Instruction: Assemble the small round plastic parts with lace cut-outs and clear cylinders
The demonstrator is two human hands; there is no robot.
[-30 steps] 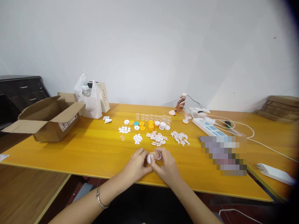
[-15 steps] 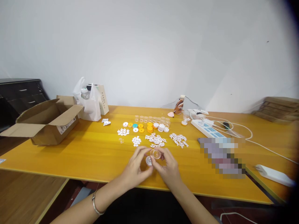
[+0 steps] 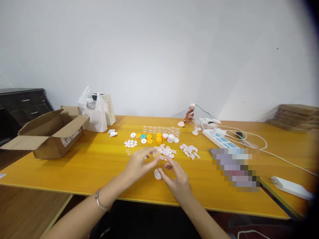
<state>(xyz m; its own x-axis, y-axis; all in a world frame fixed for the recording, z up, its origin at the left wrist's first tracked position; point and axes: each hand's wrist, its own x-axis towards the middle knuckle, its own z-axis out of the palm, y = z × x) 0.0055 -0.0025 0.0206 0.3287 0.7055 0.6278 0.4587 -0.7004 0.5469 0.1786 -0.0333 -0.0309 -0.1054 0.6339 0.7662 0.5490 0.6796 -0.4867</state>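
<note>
A small clear plastic cup (image 3: 156, 153) is pinched between the thumb and fingers of my left hand (image 3: 141, 163), raised in front of the parts. My right hand (image 3: 177, 177) has its thumb and index finger spread, with nothing seen between them. Its thumb tip is at the edge of a round white base (image 3: 158, 174) on the table; whether they touch I cannot tell. Beyond my hands lie a pile of white openwork pieces (image 3: 165, 151) and a second pile of white pieces (image 3: 189, 150). Small white pieces behind my left hand are mostly hidden.
Rows of clear cups (image 3: 161, 130) and white, orange and teal discs (image 3: 149, 136) stand farther back. White knobbed pieces (image 3: 130, 143) lie left. An open cardboard box (image 3: 57, 136) is far left; a power strip (image 3: 219, 139) with cables and a pixelated object (image 3: 235, 169) are right.
My right hand has let go of the clear cup. My left hand has carried it up and left, away from the white base, which now shows more fully.
</note>
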